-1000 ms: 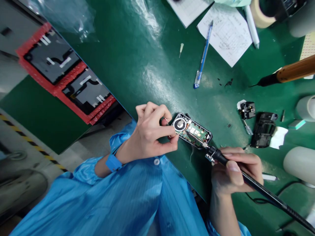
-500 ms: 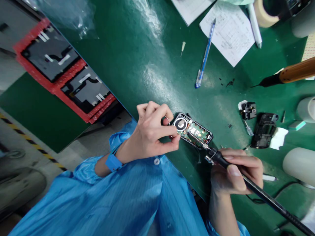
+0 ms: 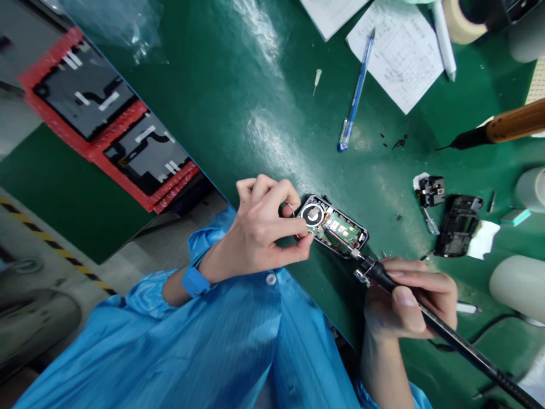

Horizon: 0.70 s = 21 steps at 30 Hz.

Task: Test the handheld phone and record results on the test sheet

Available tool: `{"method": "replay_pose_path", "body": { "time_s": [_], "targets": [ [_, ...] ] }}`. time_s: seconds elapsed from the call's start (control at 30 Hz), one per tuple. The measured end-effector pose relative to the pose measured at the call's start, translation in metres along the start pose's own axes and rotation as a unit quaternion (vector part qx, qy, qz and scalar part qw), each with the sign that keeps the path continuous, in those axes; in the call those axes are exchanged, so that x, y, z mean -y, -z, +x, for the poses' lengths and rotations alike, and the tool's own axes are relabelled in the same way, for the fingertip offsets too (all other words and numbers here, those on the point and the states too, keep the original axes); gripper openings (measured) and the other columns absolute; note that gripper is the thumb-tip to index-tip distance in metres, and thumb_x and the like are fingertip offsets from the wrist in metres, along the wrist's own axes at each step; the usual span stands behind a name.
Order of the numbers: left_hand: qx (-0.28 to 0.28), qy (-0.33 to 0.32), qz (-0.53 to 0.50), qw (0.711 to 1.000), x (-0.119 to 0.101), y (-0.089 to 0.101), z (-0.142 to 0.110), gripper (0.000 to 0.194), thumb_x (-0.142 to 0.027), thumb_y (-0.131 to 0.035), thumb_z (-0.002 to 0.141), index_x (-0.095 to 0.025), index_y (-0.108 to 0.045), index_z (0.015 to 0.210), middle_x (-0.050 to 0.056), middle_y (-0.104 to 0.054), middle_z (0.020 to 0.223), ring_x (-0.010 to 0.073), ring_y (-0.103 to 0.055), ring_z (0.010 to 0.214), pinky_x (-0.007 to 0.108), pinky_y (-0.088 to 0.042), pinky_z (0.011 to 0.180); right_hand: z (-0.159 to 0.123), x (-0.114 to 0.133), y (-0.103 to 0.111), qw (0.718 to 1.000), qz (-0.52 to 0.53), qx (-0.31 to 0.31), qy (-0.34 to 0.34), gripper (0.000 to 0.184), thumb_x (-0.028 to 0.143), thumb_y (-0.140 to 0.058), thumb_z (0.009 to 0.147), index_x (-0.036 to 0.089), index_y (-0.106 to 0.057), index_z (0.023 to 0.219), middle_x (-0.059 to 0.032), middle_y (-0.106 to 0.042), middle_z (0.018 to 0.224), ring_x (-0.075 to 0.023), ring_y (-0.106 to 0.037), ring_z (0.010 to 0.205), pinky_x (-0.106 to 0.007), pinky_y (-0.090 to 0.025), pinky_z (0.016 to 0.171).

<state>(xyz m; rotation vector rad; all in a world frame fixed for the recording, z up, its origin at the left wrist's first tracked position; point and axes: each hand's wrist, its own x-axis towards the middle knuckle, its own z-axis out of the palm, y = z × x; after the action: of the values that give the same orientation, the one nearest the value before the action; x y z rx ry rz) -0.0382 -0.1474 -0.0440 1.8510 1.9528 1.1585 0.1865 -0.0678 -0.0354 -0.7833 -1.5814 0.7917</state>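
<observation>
An opened handheld device (image 3: 340, 225), with a green circuit board and a round silver-and-black part at its left end, lies on the green table. My left hand (image 3: 266, 227) is at that end, thumb and fingers pinched on a thin silvery wire (image 3: 291, 208) that curves between them. The wire's far end is hidden by the fingers. In my right hand (image 3: 411, 298) is a black soldering iron (image 3: 383, 276), gripped like a pen. Its metal tip reaches over the board's lower left part; whether it touches cannot be told.
Right of the device lie a black housing (image 3: 458, 226) and a small black module (image 3: 432, 191). An orange-handled tool (image 3: 506, 126) juts in from the right. Farther back are a blue pen (image 3: 356, 91), paper sheets (image 3: 398, 57) and a needle tip (image 3: 317, 78). Red-wrapped panels (image 3: 145, 153) sit left, beyond the table edge.
Both hands, the iron and the device hold nearly the same places. Only a slight shift of the camera view shows.
</observation>
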Motion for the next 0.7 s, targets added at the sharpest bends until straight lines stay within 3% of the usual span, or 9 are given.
{"method": "replay_pose_path", "body": {
  "time_s": [0.3,0.53,0.7],
  "targets": [
    [-0.003,-0.010,-0.004,1.000,0.001,0.000,-0.002,0.033,-0.025,-0.073,0.100,-0.021,-0.070,0.067,0.002,-0.048,0.092,0.0247,-0.048,0.095,0.043,-0.029,0.093,0.002,0.003,-0.001,0.999,-0.015,0.028,0.016,0.004,0.020,-0.075,0.087,0.018,-0.075,0.085,0.0014,-0.071,0.067,-0.0167,-0.061,0.047,-0.029,-0.046,0.044],
    [-0.007,-0.015,-0.009,1.000,0.004,-0.001,-0.004,0.034,-0.037,-0.074,0.106,-0.025,-0.079,0.075,0.001,-0.048,0.092,0.0232,-0.047,0.094,0.043,-0.029,0.093,0.005,0.000,0.019,0.998,0.032,0.060,0.015,0.010,0.028,-0.068,0.098,0.022,-0.072,0.091,0.0039,-0.056,0.067,-0.0135,-0.047,0.045,-0.028,-0.043,0.043],
    [-0.028,-0.015,-0.016,0.999,0.005,-0.002,-0.003,0.030,-0.036,-0.075,0.108,-0.026,-0.082,0.081,0.001,-0.050,0.092,0.0225,-0.050,0.093,0.043,-0.030,0.092,-0.001,-0.006,0.026,0.999,0.026,0.027,0.017,0.014,0.026,-0.068,0.102,0.025,-0.071,0.088,0.0024,-0.053,0.077,-0.0139,-0.050,0.053,-0.030,-0.044,0.048]
  ]
}}
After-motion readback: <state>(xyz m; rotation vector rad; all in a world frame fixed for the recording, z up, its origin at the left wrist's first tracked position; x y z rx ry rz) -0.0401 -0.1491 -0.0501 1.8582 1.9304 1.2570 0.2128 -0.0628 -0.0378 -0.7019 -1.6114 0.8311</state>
